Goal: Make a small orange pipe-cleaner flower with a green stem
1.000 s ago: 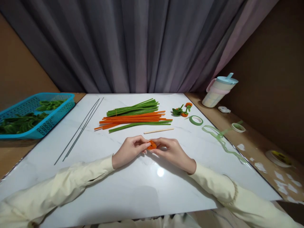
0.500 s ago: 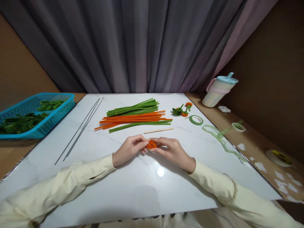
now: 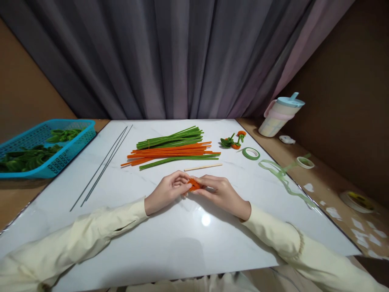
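Pinched in fingertips of half-curled left hand (image 3: pixel 165 194) and right hand (image 3: pixel 224 195), fuzzy orange piece (image 3: pixel 193 185), pale stick (image 3: pixel 203 167) just beyond.

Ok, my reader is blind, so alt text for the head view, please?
A person's left hand and right hand hold a small orange piece over a white tabletop. Beyond lie green stems and orange stems, with a blue basket left and tumbler right.

Pipe cleaners (image 3: pixel 170 151) and tape (image 3: pixel 251 158) show a craft corner.
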Motion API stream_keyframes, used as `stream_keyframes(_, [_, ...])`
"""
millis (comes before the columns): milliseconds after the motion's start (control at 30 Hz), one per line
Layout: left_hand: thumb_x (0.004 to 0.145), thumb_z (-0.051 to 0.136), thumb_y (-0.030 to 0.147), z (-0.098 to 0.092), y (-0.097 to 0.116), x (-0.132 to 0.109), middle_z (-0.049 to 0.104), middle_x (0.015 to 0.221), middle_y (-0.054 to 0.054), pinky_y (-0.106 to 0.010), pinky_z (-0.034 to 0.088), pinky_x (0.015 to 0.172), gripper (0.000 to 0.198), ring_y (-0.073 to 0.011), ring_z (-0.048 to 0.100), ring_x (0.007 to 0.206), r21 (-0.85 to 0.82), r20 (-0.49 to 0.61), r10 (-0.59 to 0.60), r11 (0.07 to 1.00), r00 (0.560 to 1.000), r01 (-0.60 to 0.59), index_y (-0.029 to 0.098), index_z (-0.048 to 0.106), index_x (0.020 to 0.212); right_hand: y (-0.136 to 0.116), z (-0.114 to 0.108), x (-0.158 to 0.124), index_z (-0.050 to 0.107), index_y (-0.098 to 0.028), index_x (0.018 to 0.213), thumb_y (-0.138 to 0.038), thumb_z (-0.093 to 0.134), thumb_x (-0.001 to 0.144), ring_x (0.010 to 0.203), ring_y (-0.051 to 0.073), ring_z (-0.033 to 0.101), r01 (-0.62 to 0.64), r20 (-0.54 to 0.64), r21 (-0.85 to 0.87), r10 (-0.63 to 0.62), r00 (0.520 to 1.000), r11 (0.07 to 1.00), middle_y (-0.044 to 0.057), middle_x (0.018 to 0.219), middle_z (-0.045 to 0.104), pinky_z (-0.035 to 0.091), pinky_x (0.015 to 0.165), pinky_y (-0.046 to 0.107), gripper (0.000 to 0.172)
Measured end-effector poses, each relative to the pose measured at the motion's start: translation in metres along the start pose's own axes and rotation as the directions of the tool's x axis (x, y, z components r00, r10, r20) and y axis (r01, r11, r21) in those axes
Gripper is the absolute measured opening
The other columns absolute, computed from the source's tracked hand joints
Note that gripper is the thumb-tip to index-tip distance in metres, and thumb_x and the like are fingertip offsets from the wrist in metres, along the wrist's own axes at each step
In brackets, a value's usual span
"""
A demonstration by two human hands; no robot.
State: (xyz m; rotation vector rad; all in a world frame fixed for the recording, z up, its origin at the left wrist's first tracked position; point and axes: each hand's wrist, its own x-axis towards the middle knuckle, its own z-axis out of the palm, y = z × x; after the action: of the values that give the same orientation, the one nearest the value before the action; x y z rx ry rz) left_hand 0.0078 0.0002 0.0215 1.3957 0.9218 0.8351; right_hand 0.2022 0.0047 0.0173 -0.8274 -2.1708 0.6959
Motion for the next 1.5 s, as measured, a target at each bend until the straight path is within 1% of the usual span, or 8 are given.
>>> stream_keyframes(133, [0.078,0.058,0.039,0.001,-0.002,0.002,0.054,0.064,0.002,-0.021,0.043,0.047,0.031,-0.0106,0.055,0.053,-0.009,0.024,-0.071,0.997,0.997,0.071,0.015,0.05,0.096,-0.001,0.0,0.0,0.062,-0.022,0.112,-0.028,0.058,0.083,0.075,0.012,0.06,-0.029,-0.016,0.016,0.029,0.999,0.999,0.004,0.087,0.066,0.049,0.071,0.025,0.03])
stream_keyframes(300, [0.077,0.06,0.036,0.002,-0.003,0.003,0.06,0.075,-0.003,-0.023,0.047,0.053,0.029,-0.015,0.06,0.069,-0.051,0.048,-0.039,0.998,0.998,0.041,0.013,0.052,0.092,-0.001,0.002,-0.001,0.06,-0.021,0.114,-0.027,0.06,0.081,0.073,0.012,0.061,-0.089,-0.028,0.06,0.091,0.995,0.994,0.004,0.088,0.066,0.05,0.069,0.025,0.034])
stream_keyframes(467, [0.076,0.061,0.034,0.003,-0.005,0.004,0.058,0.069,-0.001,-0.023,0.047,0.053,0.026,-0.0136,0.059,0.065,-0.053,-0.014,-0.027,0.998,1.0,0.026,0.013,0.051,0.087,-0.006,0.001,0.001,0.061,-0.02,0.105,-0.031,0.061,0.078,0.075,0.013,0.061,-0.142,-0.054,0.114,0.149,0.987,0.983,0.005,0.095,0.066,0.052,0.066,0.025,0.029])
stream_keyframes(567, [0.076,0.059,0.032,0.003,-0.007,0.004,0.057,0.069,-0.001,-0.022,0.047,0.053,0.022,-0.0115,0.058,0.06,0.029,-0.063,0.013,1.0,0.998,-0.011,0.013,0.051,0.085,-0.01,-0.002,0.004,0.063,-0.019,0.092,-0.032,0.059,0.08,0.079,0.014,0.061,-0.201,-0.066,0.152,0.213,0.975,0.968,0.005,0.092,0.065,0.05,0.065,0.024,0.019])
stream_keyframes(700, [0.076,0.057,0.026,0.004,-0.008,0.001,0.059,0.071,0.0,-0.019,0.044,0.052,0.015,-0.0083,0.054,0.056,0.301,-0.127,0.148,0.948,0.981,-0.104,0.014,0.055,0.084,-0.01,-0.004,0.007,0.064,-0.017,0.083,-0.032,0.057,0.081,0.079,0.014,0.06,-0.32,-0.042,0.266,0.343,0.938,0.909,0.004,0.086,0.064,0.049,0.067,0.025,0.017])
stream_keyframes(867, [0.075,0.055,0.018,0.007,-0.009,-0.005,0.063,0.072,0.002,-0.015,0.042,0.05,0.009,-0.0053,0.05,0.05,0.538,-0.074,0.298,0.816,0.952,-0.214,0.017,0.056,0.084,-0.007,-0.002,0.007,0.065,-0.016,0.08,-0.03,0.063,0.076,0.076,0.014,0.059,-0.39,0.008,0.378,0.418,0.908,0.84,0.004,0.083,0.064,0.048,0.068,0.025,0.015])
stream_keyframes(1267, [0.08,0.05,0.019,0.006,-0.016,-0.008,0.061,0.07,0.002,-0.016,0.044,0.055,0.014,-0.0064,0.05,0.052,0.621,0.004,0.412,0.714,0.911,-0.325,0.019,0.05,0.094,-0.011,-0.003,0.008,0.065,-0.016,0.077,-0.033,0.067,0.071,0.074,0.013,0.059,-0.39,0.044,0.432,0.413,0.91,0.813,0.003,0.081,0.062,0.051,0.069,0.025,0.018])
stream_keyframes(1500, [0.084,0.048,0.023,0.004,-0.021,-0.009,0.059,0.069,0.003,-0.016,0.041,0.053,0.012,-0.0063,0.049,0.051,0.665,0.011,0.431,0.671,0.902,-0.329,0.019,0.051,0.094,-0.01,-0.003,0.007,0.065,-0.016,0.079,-0.033,0.067,0.071,0.075,0.013,0.059,-0.381,0.052,0.435,0.4,0.915,0.815,0.003,0.083,0.062,0.051,0.069,0.025,0.019])
